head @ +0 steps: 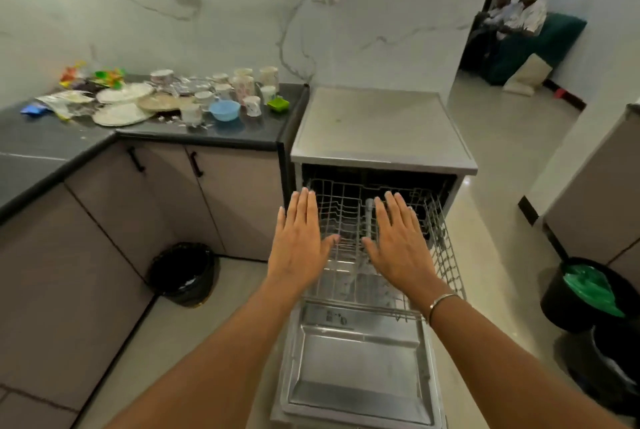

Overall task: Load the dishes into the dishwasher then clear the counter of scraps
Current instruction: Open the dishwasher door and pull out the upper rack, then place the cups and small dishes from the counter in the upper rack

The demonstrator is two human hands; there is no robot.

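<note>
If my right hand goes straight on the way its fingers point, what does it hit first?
Likely the far wires of the pulled-out rack, since your right hand points over it toward the dishwasher's dark opening. Its height above the rack is unclear, so it may pass inside.

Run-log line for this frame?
left hand: open | right hand: open | grey wire dishwasher rack: pulled out | dirty dishes: on black counter

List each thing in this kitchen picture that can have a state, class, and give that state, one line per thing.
Dishwasher door: open, folded down flat.
Rack: pulled out over the door, no dishes visible in it.
Left hand: open, fingers straight, holding nothing.
Right hand: open, fingers straight, holding nothing.
Cupboard doors: shut.
Blue bowl: upright on the counter.
Floor bin: uncovered.
</note>
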